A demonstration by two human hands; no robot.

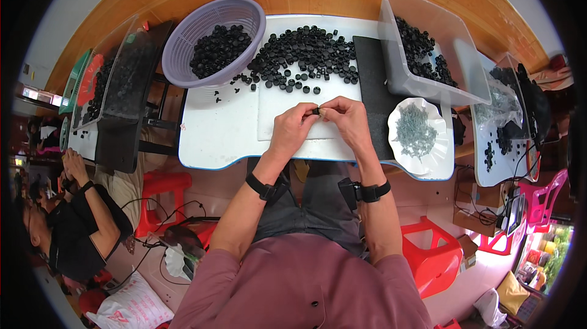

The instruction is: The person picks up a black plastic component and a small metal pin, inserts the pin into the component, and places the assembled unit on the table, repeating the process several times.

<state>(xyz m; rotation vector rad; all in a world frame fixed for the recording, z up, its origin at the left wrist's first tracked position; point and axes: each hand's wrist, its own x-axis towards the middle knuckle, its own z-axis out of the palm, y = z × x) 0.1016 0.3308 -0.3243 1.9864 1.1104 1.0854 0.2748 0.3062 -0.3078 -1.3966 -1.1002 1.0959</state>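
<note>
Over the white board (269,118) on the table, my two hands meet at the fingertips. My left hand (291,128) is closed in a pinch on a small black round part (316,110). Against the near side of that part, my right hand (348,122) is also pinched; whatever its fingers hold is too small to make out. Just beyond my hands lies a spread pile of similar black round parts (306,54), with several loose ones at its near edge. To the right, a white fluted dish (439,151) holds a heap of thin greyish-green pieces (417,130).
A purple basket (174,54) with black parts stands at the back left. A clear plastic bin (397,78) with more sits back right on a black mat (370,72). At far left a co-worker (92,219) sits by another table. Red stools (431,255) flank me.
</note>
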